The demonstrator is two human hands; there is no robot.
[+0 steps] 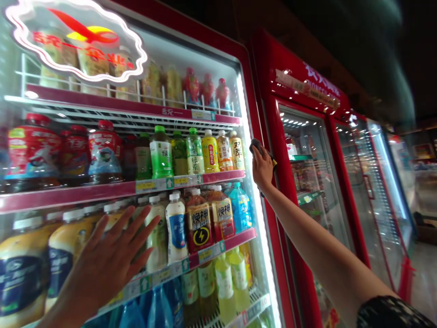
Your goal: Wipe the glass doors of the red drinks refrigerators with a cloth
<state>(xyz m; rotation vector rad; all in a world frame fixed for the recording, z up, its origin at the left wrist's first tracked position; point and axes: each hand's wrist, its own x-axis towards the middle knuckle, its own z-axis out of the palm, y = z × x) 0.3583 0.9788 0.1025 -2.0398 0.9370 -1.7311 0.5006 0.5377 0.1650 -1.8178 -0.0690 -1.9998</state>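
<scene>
My right hand (262, 168) is stretched out to the red frame (254, 109) at the right edge of a lit drinks fridge. Its fingers are closed on a dark grey cloth (255, 146), which lies at the frame; a bit of yellow shows beside the fingers. My left hand (111, 255) is open with fingers spread, holding nothing. It is in front of the lower shelves, near large white-capped bottles (22, 269). Whether its palm touches anything, I cannot tell.
Bottled drinks fill several shelves, among them a green-capped bottle (160, 152) and a brown energy drink (199, 223). An oval lit sign (77, 41) with mirrored lettering covers the top left. Another red fridge (297, 77) adjoins on the right, with more glass-door coolers (382, 182) beyond.
</scene>
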